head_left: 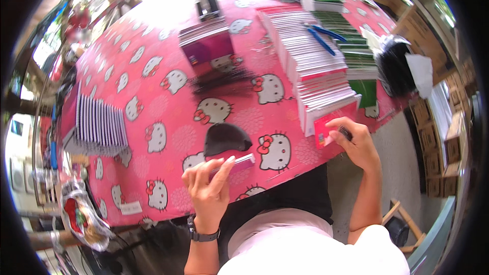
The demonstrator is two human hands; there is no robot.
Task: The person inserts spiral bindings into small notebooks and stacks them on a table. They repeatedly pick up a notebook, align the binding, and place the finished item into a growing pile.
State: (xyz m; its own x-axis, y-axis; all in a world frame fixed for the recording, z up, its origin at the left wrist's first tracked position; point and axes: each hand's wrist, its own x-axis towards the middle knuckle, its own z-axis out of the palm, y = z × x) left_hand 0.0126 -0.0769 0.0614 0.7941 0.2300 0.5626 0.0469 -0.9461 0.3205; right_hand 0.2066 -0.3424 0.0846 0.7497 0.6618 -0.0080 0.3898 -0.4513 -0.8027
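My left hand (208,181), with a dark watch on the wrist, pinches a slim purple-and-white box (243,164) near the table's front edge. Just beyond it lies a curved black piece (226,140), its kind unclear. My right hand (359,145) has its fingers curled around a small dark comb-like piece (346,133). Its fingertips meet a red box (321,131) at the near end of a long row of white-edged red boxes (318,63); I cannot tell whether they grip it. Farther in, a spread of thin dark bristly pieces (222,85) lies before a purple stack of boxes (206,43).
A pink patterned cloth (153,158) covers the table. Green boxes (351,56) run beside the red row, with blue pens (323,38) on top. At the left stands a striped stack (102,125). A black bundle (395,66) sits at the right edge; cartons (430,137) are stacked beyond.
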